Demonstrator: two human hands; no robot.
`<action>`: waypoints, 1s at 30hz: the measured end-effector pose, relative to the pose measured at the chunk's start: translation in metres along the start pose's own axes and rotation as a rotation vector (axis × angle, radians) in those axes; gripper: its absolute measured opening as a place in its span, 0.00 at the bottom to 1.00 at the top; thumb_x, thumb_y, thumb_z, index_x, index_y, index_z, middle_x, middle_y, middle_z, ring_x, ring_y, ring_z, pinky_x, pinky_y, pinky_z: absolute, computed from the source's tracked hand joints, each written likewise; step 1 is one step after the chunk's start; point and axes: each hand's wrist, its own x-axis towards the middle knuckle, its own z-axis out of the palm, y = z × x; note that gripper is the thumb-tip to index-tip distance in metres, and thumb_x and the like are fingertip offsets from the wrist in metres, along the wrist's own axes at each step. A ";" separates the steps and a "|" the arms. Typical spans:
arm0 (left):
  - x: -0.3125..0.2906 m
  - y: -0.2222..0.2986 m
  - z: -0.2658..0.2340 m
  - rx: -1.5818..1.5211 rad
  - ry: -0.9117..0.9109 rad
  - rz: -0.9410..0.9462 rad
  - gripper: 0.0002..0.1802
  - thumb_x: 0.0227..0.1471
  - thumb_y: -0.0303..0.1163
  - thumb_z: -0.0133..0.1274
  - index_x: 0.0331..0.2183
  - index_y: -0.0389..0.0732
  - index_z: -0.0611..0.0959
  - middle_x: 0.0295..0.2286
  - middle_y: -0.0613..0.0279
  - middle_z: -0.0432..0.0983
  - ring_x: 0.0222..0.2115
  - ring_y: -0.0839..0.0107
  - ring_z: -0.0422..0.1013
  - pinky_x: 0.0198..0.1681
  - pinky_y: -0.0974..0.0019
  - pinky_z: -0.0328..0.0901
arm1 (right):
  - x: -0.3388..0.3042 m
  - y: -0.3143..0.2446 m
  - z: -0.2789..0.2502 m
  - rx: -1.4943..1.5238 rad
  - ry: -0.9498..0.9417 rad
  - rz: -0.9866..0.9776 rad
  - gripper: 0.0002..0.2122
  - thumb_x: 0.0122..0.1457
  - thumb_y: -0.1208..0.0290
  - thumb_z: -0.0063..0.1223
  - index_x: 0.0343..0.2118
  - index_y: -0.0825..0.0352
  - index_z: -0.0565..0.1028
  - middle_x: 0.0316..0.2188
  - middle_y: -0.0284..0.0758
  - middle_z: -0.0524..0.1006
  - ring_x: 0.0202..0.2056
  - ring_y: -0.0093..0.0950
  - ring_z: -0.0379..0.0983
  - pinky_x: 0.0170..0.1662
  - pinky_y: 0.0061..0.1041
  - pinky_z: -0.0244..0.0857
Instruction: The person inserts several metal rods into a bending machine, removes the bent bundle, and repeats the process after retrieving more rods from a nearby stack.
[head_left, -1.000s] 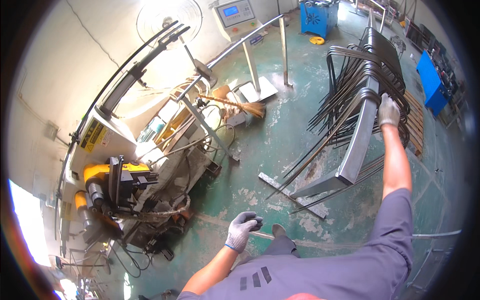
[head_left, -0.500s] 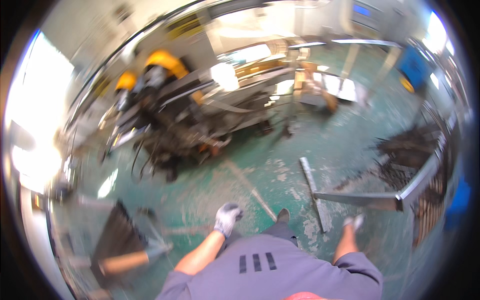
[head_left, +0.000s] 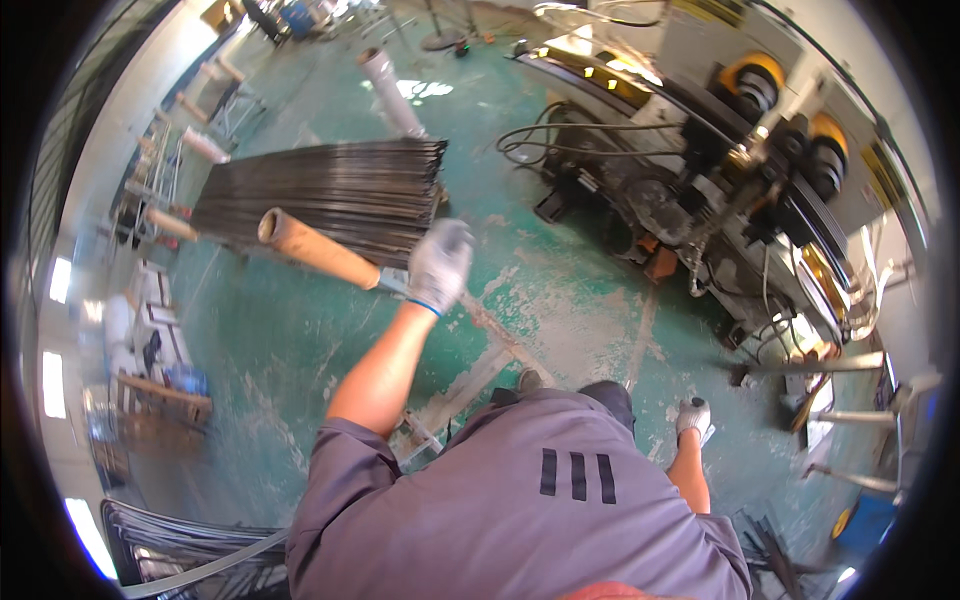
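My left hand (head_left: 440, 265), in a white glove with grey fingers, is stretched forward at the near right end of a stack of long dark metal strips (head_left: 320, 190). Its fingers look loosely extended and slightly blurred, with nothing visible in them; whether they touch the strips I cannot tell. Just left of the wrist, an upright post with a brown tube (head_left: 325, 250) on it leans across the picture. My right hand (head_left: 693, 415), gloved alike, hangs low by my right side over the floor. Its fingers are too small and foreshortened to read, and no object shows in it.
A machine (head_left: 670, 200) with yellow-capped motors and loose hoses stands at the front right. Another wrapped post (head_left: 390, 90) rises beyond the stack. Dark strips lie in a rack (head_left: 190, 540) at lower left. A blue bin (head_left: 868, 520) is at lower right.
My view has swung left, so the machine now lies to the right and the stack sits ahead. My left hand has reached forward from beside my body to the stack's end.
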 end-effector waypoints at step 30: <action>0.213 -0.226 -0.312 1.143 0.606 -0.769 0.11 0.53 0.31 0.60 0.38 0.37 0.84 0.34 0.50 0.80 0.40 0.49 0.76 0.47 0.50 0.70 | -0.223 -0.873 0.542 -0.720 -0.639 -1.190 0.59 0.37 0.38 0.77 0.67 0.74 0.60 0.60 0.46 0.67 0.61 0.42 0.62 0.69 0.41 0.52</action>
